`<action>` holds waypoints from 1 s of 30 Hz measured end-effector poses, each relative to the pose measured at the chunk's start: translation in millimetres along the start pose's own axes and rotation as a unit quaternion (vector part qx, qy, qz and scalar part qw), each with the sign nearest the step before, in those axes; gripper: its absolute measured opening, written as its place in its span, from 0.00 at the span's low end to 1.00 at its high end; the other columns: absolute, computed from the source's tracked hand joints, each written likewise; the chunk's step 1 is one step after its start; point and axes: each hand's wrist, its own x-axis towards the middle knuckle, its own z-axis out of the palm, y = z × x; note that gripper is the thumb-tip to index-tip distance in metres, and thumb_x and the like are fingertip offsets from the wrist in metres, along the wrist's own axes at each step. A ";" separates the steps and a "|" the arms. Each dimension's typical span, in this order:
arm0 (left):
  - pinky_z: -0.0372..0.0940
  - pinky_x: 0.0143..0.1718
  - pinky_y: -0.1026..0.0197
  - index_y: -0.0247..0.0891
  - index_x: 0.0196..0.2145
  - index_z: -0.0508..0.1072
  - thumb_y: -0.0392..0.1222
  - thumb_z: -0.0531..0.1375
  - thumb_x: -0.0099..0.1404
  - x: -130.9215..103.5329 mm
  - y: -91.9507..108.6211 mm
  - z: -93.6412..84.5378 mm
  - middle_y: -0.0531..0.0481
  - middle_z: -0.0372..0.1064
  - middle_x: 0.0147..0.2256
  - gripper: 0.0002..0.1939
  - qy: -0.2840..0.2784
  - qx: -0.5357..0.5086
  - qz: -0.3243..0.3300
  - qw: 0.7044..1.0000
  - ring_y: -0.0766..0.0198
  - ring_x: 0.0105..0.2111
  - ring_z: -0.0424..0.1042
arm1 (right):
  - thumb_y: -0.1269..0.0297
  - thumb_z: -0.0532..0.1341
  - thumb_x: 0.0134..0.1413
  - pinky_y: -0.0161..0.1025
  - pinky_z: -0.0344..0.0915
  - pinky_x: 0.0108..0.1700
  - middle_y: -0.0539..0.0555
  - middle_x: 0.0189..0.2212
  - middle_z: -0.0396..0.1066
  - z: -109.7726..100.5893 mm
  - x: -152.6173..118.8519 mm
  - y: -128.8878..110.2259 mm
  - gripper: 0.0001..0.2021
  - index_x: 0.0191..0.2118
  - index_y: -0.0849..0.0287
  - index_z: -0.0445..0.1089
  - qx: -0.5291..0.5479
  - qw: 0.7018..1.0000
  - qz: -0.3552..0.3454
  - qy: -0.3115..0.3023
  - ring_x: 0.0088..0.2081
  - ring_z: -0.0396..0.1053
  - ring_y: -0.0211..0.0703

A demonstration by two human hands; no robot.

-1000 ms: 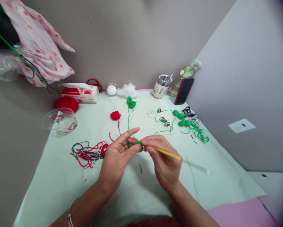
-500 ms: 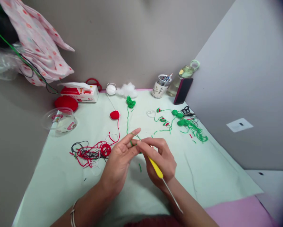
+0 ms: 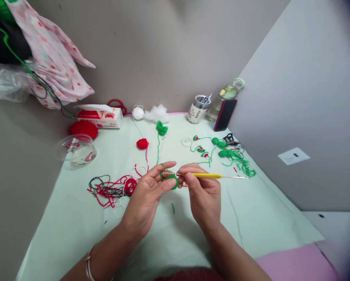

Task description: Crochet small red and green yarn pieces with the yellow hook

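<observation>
My left hand (image 3: pixel 149 192) pinches a small round green crochet piece (image 3: pixel 172 182) between thumb and fingers. Green yarn (image 3: pixel 158 148) runs over its raised index finger, back to a green yarn bundle (image 3: pixel 162 128) on the table. Closed around a crochet hook (image 3: pixel 206 176) with a yellow handle is my right hand (image 3: pixel 204 195). The hook lies nearly level, its thin metal tip at the green piece by the left fingers. Its other metal end points right. Part of the green piece is hidden behind the left thumb.
Tangled red, black and white yarn (image 3: pixel 113 189) lies left of my hands. Behind are a red yarn ball (image 3: pixel 142 143), white stuffing (image 3: pixel 157 113) and a tissue box (image 3: pixel 100 117). Green pieces (image 3: pixel 221 144) with tails, a pen holder (image 3: pixel 198 109) and a phone (image 3: pixel 225 115) stand or lie at right.
My right hand has turned the hook from steeply slanting down toward me to nearly level. The green crochet piece now shows more between my hands. My left hand has hardly moved.
</observation>
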 end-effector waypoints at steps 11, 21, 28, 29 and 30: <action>0.67 0.47 0.63 0.43 0.55 0.82 0.38 0.77 0.58 -4.8 -2.6 -0.1 0.56 0.75 0.32 0.26 0.034 0.001 0.035 0.999 0.67 0.36 0.73 | 0.70 0.64 0.69 0.39 0.77 0.35 0.54 0.38 0.81 5.0 -9.4 -5.5 0.12 0.46 0.47 0.84 -0.197 0.967 -0.162 -0.008 0.39 0.78 0.44; 0.65 0.45 0.62 0.38 0.46 0.86 0.39 0.78 0.55 -2.0 8.6 -4.6 0.53 0.75 0.32 0.20 0.016 -0.018 -0.005 1.000 0.65 0.35 0.71 | 0.60 0.66 0.68 0.38 0.75 0.29 0.51 0.30 0.76 -5.5 6.0 -14.2 0.08 0.38 0.54 0.82 0.026 0.999 -0.010 0.018 0.25 0.73 0.38; 0.67 0.48 0.56 0.39 0.34 0.83 0.44 0.78 0.57 0.3 -1.3 -1.8 0.52 0.77 0.31 0.11 -0.004 -0.011 0.009 1.000 0.61 0.36 0.75 | 0.65 0.65 0.70 0.36 0.75 0.35 0.51 0.36 0.78 -3.3 2.5 -7.4 0.07 0.44 0.50 0.83 -0.040 0.997 -0.034 -0.052 0.34 0.76 0.39; 0.67 0.46 0.58 0.39 0.33 0.83 0.45 0.79 0.56 3.0 -0.8 -4.7 0.52 0.76 0.30 0.12 -0.003 -0.020 0.004 1.000 0.62 0.36 0.74 | 0.66 0.65 0.70 0.37 0.76 0.36 0.51 0.38 0.78 -8.2 5.1 -6.0 0.08 0.47 0.49 0.82 -0.079 0.993 -0.042 -0.081 0.36 0.76 0.40; 0.67 0.45 0.60 0.38 0.33 0.83 0.45 0.79 0.55 5.9 0.6 -8.3 0.53 0.76 0.30 0.13 0.002 -0.028 0.001 1.000 0.63 0.35 0.73 | 0.67 0.66 0.69 0.39 0.77 0.38 0.52 0.41 0.79 -14.3 8.6 -3.4 0.10 0.51 0.49 0.80 -0.130 0.984 -0.046 -0.115 0.39 0.78 0.42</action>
